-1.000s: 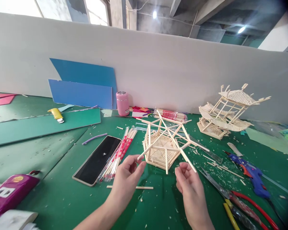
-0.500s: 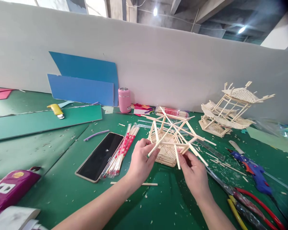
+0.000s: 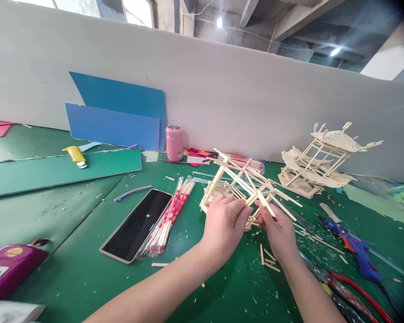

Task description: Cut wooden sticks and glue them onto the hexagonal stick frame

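A small pavilion model of thin wooden sticks (image 3: 235, 179) is tilted between my two hands. It has a hexagonal base and a spread of roof sticks on top. My left hand (image 3: 224, 229) is closed on the near side of its frame, with the fingertips partly hidden. Close beside it, my right hand (image 3: 278, 229) pinches the roof sticks at the right corner. The hands cover part of the base. Below the right hand, several short stick pieces (image 3: 270, 258) lie on the green table (image 3: 235, 291).
Left of the model are packs of sticks (image 3: 170, 215) and a phone (image 3: 138, 224). On the right lie a blue glue gun (image 3: 352, 246) and red-handled pliers (image 3: 353, 291). A second stick pavilion (image 3: 323, 157) stands behind, with a pink flask (image 3: 174, 143) near the wall.
The model has turned and tipped in my hands. My left hand has moved right, closer to my right hand. Short stick pieces now show on the table below the right hand.
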A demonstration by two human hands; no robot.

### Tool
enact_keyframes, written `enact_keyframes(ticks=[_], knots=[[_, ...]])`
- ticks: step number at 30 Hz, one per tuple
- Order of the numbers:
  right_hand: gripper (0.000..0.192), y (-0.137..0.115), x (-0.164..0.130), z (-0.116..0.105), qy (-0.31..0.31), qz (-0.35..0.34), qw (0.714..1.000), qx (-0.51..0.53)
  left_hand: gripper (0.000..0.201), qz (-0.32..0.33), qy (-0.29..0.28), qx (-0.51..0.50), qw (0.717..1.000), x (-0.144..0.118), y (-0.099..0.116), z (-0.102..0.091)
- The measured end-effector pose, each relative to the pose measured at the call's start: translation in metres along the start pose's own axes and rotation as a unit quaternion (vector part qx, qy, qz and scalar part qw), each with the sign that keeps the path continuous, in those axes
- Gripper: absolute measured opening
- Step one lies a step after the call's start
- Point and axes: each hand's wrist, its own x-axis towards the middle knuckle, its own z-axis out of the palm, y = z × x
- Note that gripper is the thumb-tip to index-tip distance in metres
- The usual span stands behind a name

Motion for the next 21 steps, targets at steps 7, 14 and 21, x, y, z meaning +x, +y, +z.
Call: enact_keyframes(ticks=[7,14,21], knots=[[0.029,-0.003,0.017,0.007,-0.025,0.013,0.999,0.024,0.030,0.018,-0.004,0.008,1.000,0.003,-0.002,0.006],[0.031,0.008,0.032,-0.007,-0.035,0.023,0.999,0.008,0.029,0.009,0.022,0.011,1.000,0.015,-0.004,0.006],[0.027,0.049,0.115,-0.075,0.161,0.070,0.974,-0.143,0.031,0.001,0.029,-0.002,1.000,0.020,-0.005,0.005]])
